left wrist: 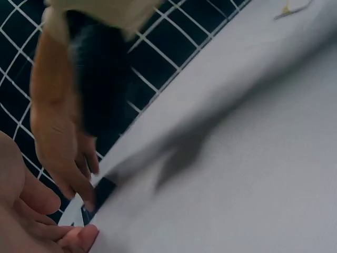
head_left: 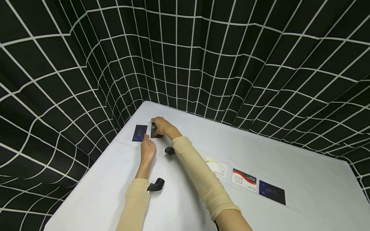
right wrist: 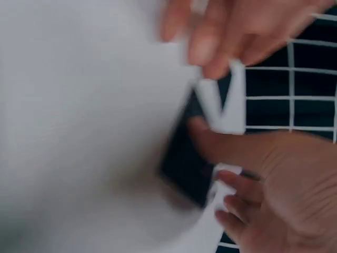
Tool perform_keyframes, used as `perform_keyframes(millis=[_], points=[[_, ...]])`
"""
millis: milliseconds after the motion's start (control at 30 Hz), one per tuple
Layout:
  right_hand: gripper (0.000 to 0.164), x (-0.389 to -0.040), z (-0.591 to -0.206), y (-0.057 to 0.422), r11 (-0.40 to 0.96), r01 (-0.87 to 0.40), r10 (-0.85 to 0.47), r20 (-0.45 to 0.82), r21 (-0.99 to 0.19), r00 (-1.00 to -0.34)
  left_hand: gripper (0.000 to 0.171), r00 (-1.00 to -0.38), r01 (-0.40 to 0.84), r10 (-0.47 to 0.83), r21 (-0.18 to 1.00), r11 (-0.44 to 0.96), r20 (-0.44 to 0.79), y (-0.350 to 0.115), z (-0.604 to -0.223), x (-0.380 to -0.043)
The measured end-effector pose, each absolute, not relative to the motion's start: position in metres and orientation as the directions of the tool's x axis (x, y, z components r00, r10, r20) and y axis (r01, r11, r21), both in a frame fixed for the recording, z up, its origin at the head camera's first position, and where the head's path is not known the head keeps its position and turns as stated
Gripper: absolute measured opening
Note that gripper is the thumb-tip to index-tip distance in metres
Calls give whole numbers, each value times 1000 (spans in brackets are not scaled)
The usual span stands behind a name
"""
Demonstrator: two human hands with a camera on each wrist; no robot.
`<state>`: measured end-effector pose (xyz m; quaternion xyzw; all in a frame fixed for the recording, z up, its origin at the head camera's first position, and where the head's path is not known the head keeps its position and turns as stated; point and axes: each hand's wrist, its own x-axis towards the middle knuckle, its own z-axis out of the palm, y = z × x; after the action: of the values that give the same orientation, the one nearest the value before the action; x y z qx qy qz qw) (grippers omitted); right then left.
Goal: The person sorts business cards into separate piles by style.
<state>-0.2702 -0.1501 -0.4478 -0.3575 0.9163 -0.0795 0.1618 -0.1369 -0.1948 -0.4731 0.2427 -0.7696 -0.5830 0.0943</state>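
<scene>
Toward the far left corner of the white table, my right hand (head_left: 163, 125) holds a black business card (head_left: 156, 134). Its thumb lies across the card's face in the right wrist view, with the other fingers at the card's edge. A dark blue business card (head_left: 139, 133) lies flat just left of it. My left hand (head_left: 148, 149) is at that blue card's near right corner, fingers loosely extended; whether they touch it I cannot tell. In the left wrist view the black card (left wrist: 102, 195) shows beneath the right hand (left wrist: 60, 142), partly covered by its fingers.
A row lies right of the right forearm: a white-and-green card (head_left: 216, 167), partly behind the sleeve, a red, black and white card (head_left: 244, 180), and a dark blue card (head_left: 272, 192). Black grid-patterned curtains (head_left: 179, 57) stand along the table's (head_left: 312, 179) far and left edges.
</scene>
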Motion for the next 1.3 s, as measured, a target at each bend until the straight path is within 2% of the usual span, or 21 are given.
perform_keyframes(millis=[133, 233, 300, 433, 700, 900, 1067, 1167, 1300], points=[[66, -272, -445, -145, 776, -616, -629, -230, -134, -743, 62, -876, -247, -469, 940, 234, -113, -184, -475, -138], [54, -277, -440, -140, 786, -605, -615, -240, -123, -751, 65, -879, -234, -468, 937, 261, -89, -180, -473, -141], [53, -281, -439, -135, 803, -577, -594, -262, -145, -761, 66, -882, -244, -461, 932, 268, -99, -177, -472, -142], [52, -284, -443, -125, 798, -568, -603, -247, -203, -759, 64, -882, -264, -449, 939, 222, -142, -173, -473, -140], [32, -287, -446, -95, 648, -655, -720, -31, -388, -694, 53, -846, -290, -500, 946, 142, -184, -176, -468, -145], [24, -287, -449, -81, 556, -586, -721, 10, -590, -693, 40, -827, -263, -524, 964, 38, -205, -182, -471, -147], [20, -280, -447, -75, 513, -524, -711, 5, -680, -703, 31, -810, -187, -544, 976, -111, -218, -189, -473, -145], [19, -277, -447, -69, 513, -470, -680, -6, -718, -733, 33, -813, -170, -531, 969, -178, -240, -190, -473, -145], [18, -273, -449, -58, 510, -389, -621, -16, -767, -784, 36, -825, -187, -501, 963, -194, -261, -189, -472, -146]])
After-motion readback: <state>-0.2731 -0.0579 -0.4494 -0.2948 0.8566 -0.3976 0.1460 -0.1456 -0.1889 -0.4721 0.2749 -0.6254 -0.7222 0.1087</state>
